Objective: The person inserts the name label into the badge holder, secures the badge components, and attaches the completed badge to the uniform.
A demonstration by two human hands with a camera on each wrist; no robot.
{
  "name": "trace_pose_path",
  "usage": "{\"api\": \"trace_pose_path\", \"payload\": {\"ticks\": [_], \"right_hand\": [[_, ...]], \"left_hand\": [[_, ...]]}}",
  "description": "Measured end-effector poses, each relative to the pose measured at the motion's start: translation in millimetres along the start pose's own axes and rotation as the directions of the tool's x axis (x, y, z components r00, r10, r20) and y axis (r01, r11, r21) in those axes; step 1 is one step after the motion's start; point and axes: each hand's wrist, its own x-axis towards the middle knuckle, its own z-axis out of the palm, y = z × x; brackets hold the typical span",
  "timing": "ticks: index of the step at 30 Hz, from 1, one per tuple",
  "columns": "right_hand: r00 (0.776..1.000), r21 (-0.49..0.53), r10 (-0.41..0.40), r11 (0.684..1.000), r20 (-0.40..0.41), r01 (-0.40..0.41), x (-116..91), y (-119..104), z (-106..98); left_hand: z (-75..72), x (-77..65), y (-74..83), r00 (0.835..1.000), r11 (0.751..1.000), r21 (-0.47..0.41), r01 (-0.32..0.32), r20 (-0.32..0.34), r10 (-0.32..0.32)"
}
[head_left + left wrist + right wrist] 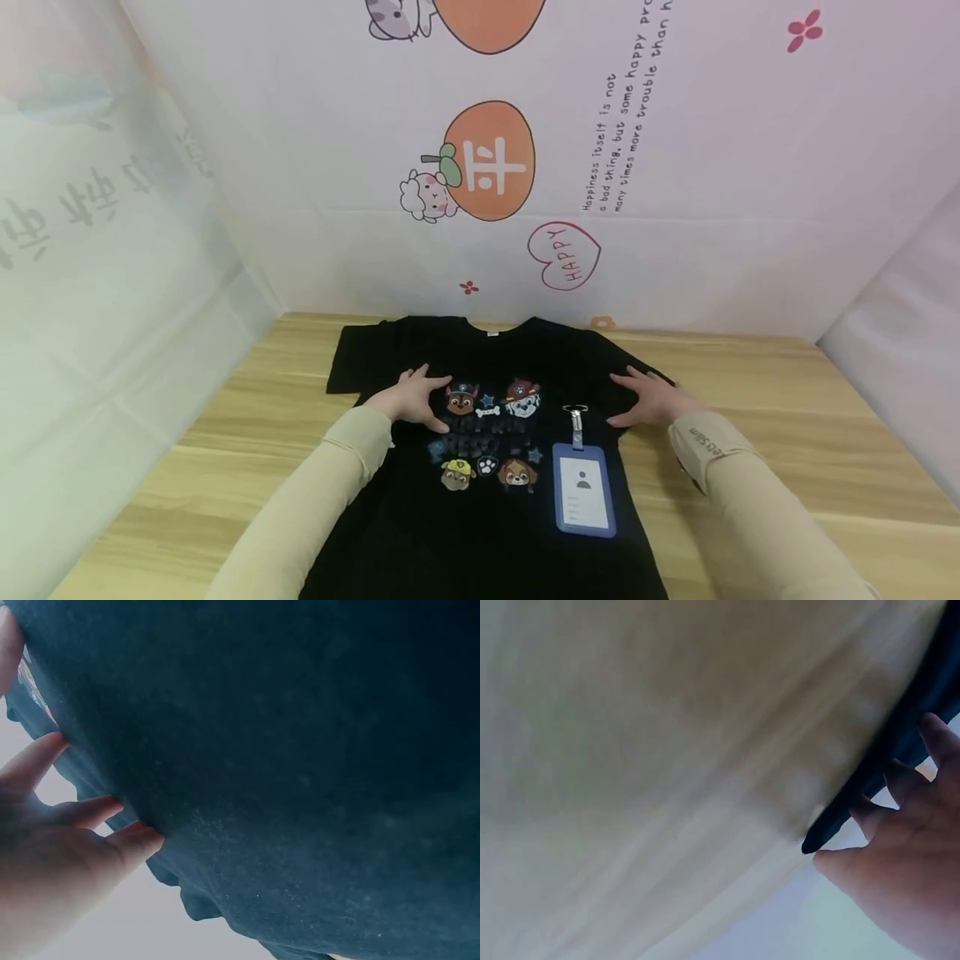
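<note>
A black T-shirt (480,550) with a print of cartoon dogs lies face up, its collar toward the back wall. My left hand (411,398) rests on its chest, left of the print, fingers spread. On the other side my right hand (651,398) touches the shirt near the right sleeve, its fingers also spread. A blue badge holder (584,492) with a metal clip lies on the shirt between the print and my right hand. In the left wrist view, fingertips (146,838) touch the dark cloth; in the right wrist view, fingertips (864,810) meet the shirt's dark edge.
The shirt lies on a wood-grain table (780,417), with bare wood showing on both sides. A white printed backdrop (675,275) rises behind the table, and pale sheets (112,292) hang at the left and right.
</note>
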Motion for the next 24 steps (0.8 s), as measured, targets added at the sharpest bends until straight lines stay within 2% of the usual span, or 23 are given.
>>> {"api": "trace_pose_path", "payload": {"ticks": [3, 8, 15, 17, 20, 22, 24], "right_hand": [[0.999, -0.009, 0.007, 1.000, 0.040, -0.007, -2.4, 7.3, -4.2], [0.994, 0.001, -0.036, 0.999, 0.101, 0.036, -8.0, 25.5, -8.3], [0.992, 0.002, -0.081, 0.997, 0.102, 0.081, -10.5, 40.1, -11.7], [0.994, -0.006, -0.079, 0.997, 0.082, 0.080, -10.7, 38.6, -10.1], [0.996, -0.041, -0.094, 0.995, 0.006, 0.094, -12.4, 34.3, -5.5], [0.992, -0.056, -0.109, 0.993, -0.063, 0.105, -15.7, 30.5, -2.7], [0.980, -0.064, -0.132, 0.990, -0.147, 0.124, -19.7, 27.9, -1.1]], "left_hand": [[1.3, -0.1, 1.2, 1.000, 1.000, -0.011, -0.006, 0.004, 0.006], [4.8, 3.2, 2.6, 1.000, 1.000, 0.005, -0.018, 0.008, 0.018], [5.5, 8.4, -0.6, 0.999, 0.999, 0.003, -0.053, -0.001, 0.053], [5.5, 7.2, -4.9, 0.997, 0.997, 0.030, -0.072, -0.007, 0.072], [4.9, 3.1, -12.0, 0.994, 0.992, 0.073, -0.102, -0.038, 0.105], [3.3, -0.6, -13.4, 0.986, 0.987, 0.094, -0.130, -0.088, 0.138], [0.9, -5.4, -9.4, 0.969, 0.979, 0.113, -0.170, -0.160, 0.187]]}}
